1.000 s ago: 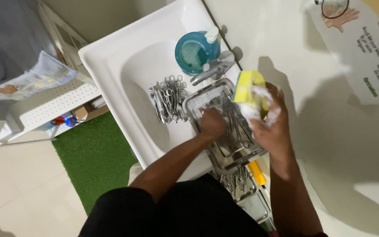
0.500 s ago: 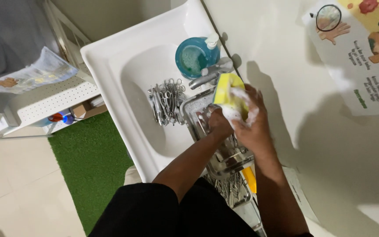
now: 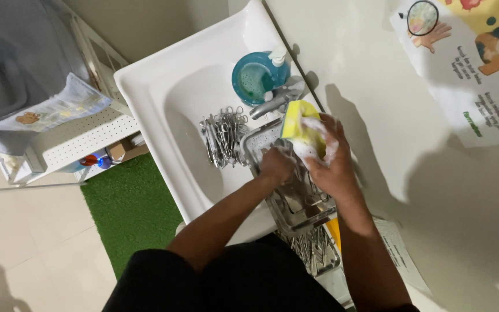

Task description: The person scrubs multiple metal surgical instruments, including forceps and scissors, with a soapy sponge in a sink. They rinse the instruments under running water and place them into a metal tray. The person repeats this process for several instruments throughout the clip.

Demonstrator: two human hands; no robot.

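yellow sponge [image 3: 300, 132] in soapy right hand [image 3: 330, 162].

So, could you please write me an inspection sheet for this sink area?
Surface: white sink, wet, against a pale wall.
Job's things: metal tray over the sink edge; soapy yellow sponge.
Clutter: pile of metal scissors-like tools in the basin; blue soap bottle; second tray of tools lower down.
Hands: left hand on the tray, foamy; right hand grips the sponge.
Cables: nothing seen.
Surroundings: tap; green mat; white rack; poster on the wall.
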